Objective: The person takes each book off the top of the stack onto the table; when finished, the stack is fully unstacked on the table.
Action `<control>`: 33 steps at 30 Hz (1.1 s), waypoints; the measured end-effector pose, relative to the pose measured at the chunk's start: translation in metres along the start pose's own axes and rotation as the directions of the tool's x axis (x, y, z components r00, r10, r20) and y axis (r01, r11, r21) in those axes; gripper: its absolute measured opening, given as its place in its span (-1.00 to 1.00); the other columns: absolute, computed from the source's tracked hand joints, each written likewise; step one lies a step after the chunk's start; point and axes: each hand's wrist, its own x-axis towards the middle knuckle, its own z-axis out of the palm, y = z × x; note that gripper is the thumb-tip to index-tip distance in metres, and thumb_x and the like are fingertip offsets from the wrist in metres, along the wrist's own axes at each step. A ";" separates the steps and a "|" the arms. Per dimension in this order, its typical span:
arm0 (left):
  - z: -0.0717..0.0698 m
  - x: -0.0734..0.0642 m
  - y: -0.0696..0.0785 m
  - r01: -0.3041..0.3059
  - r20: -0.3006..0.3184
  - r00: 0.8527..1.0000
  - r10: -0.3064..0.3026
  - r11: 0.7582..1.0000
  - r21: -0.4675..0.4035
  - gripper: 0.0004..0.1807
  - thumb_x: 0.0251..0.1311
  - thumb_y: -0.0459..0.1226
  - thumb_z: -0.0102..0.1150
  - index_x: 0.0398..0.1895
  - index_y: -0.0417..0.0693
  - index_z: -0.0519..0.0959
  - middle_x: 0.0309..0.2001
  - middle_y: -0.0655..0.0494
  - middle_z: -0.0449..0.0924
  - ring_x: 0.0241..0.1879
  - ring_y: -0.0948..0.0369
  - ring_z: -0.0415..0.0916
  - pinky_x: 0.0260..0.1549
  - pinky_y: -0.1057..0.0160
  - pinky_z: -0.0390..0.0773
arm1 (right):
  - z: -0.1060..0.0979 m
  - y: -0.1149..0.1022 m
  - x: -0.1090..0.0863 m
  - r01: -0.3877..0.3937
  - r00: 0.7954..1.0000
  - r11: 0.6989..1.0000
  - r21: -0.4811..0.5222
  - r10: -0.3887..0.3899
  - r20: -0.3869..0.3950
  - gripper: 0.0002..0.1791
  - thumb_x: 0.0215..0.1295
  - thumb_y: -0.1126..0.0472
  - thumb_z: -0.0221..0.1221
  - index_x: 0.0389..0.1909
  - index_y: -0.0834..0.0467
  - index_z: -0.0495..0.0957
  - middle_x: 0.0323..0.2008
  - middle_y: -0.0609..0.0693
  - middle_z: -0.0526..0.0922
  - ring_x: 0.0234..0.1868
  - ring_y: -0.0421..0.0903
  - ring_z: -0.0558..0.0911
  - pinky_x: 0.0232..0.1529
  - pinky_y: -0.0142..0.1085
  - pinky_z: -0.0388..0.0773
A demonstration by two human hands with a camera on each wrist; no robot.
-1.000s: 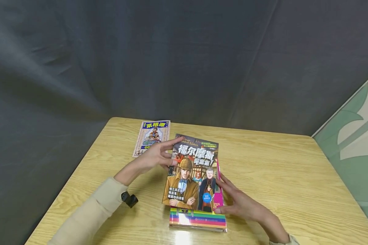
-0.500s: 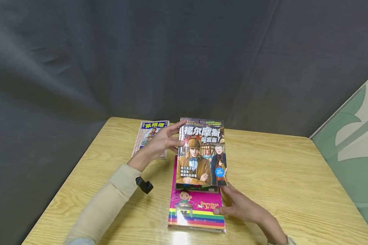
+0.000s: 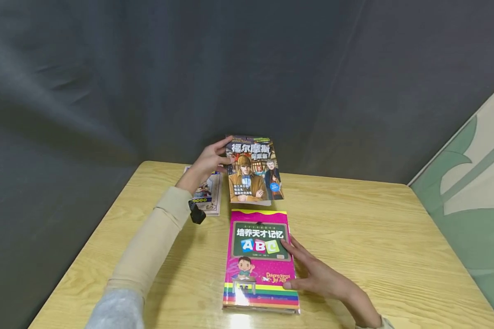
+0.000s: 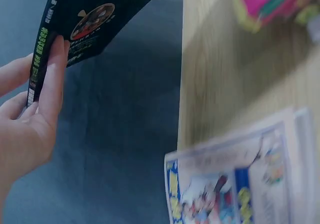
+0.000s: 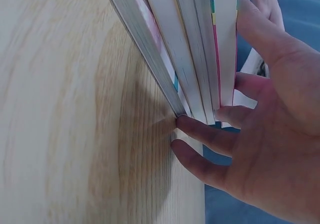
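Note:
In the head view my left hand (image 3: pixel 206 162) pinches the left edge of a comic-style detective book (image 3: pixel 253 176) with Chinese lettering, held raised over the table's back edge. The left wrist view shows its dark back cover (image 4: pixel 115 8) and spine between thumb and fingers. A pink book with "ABC" on its cover (image 3: pixel 261 267) lies on top of a stack near the front. My right hand (image 3: pixel 325 276) rests along the stack's right side. In the right wrist view its fingers touch the page edges of several stacked books (image 5: pixel 182 48), loosely extended.
A pale book with a blue title band (image 3: pixel 209 203) lies at the table's back left, partly hidden by my left hand and wrist. The wooden table (image 3: pixel 374 237) ends at a dark curtain (image 3: pixel 271 68). A green-and-white patterned panel (image 3: pixel 469 192) stands at the right.
My left hand has lifted the detective book off the pink book and carried it toward the back, then slightly left. The pink cover is now uncovered. The right hand stays beside the stack.

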 end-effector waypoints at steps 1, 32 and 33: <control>-0.002 0.003 0.000 0.007 -0.004 1.000 -0.007 1.000 0.024 -0.20 0.25 -0.49 0.12 0.46 0.35 0.18 0.52 -0.12 -0.14 0.23 -0.01 0.38 -0.50 0.23 0.61 | 0.000 0.000 0.000 0.001 1.000 1.000 -0.002 -0.001 0.002 -0.02 0.20 -0.04 0.30 0.53 -0.09 -0.06 0.52 0.20 -0.24 0.42 0.45 -0.16 0.21 0.45 0.02; -0.004 0.018 -0.065 0.153 -0.138 0.986 -0.088 0.802 0.578 -0.28 0.12 -0.65 -0.03 0.42 -0.19 0.23 0.29 -0.22 0.36 -0.78 0.27 0.02 -0.75 0.28 0.18 | 0.006 -0.004 0.007 0.046 0.999 0.999 0.003 -0.046 0.006 -0.01 0.20 -0.06 0.29 0.53 -0.11 -0.08 0.53 0.14 -0.26 0.44 0.40 -0.19 0.23 0.45 -0.07; -0.005 0.020 -0.067 0.158 -0.146 0.985 -0.088 0.791 0.590 -0.29 0.11 -0.65 -0.02 0.40 -0.20 0.26 0.35 -0.21 0.28 -0.76 0.24 0.05 -0.72 0.25 0.20 | 0.006 -0.004 0.007 0.045 0.999 0.999 0.004 -0.045 0.009 -0.01 0.20 -0.06 0.29 0.53 -0.11 -0.08 0.53 0.14 -0.26 0.44 0.39 -0.20 0.24 0.45 -0.07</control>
